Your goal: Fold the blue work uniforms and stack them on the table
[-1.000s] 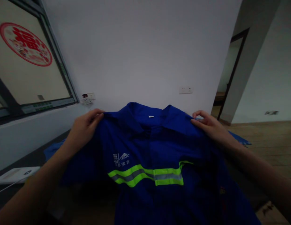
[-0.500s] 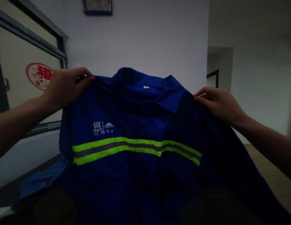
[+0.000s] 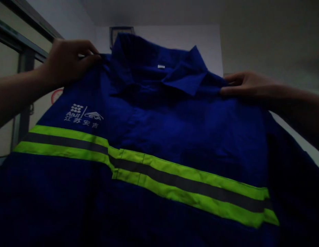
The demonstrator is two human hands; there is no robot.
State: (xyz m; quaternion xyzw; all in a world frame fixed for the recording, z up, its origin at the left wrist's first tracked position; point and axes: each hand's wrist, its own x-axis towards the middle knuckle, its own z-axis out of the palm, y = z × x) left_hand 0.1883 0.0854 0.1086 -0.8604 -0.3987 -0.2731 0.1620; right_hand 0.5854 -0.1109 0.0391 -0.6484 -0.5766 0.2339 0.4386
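A blue work jacket [image 3: 159, 123] hangs spread out in front of me, its front facing me and its collar [image 3: 185, 73] up top. Across the chest runs a yellow-green and grey reflective band [image 3: 190, 181], with a white printed logo [image 3: 83, 115] above it on the left. My left hand [image 3: 69, 60] pinches the left shoulder between thumb and fingers. At the other shoulder, my right hand [image 3: 249, 84] grips the cloth the same way. A small white label [image 3: 161, 66] shows inside the neck. The lower part of the jacket runs out of view.
On the left is a dark-framed window [image 3: 25, 58] with a red round sticker [image 3: 56, 95], partly covered by the jacket. A wall clock [image 3: 122, 31] hangs behind the collar on the pale wall [image 3: 174, 37]. The room is dim.
Both hands have risen in view, and the jacket now appears larger and closer, its band slanting down to the right. The view has tilted upward, showing the ceiling.
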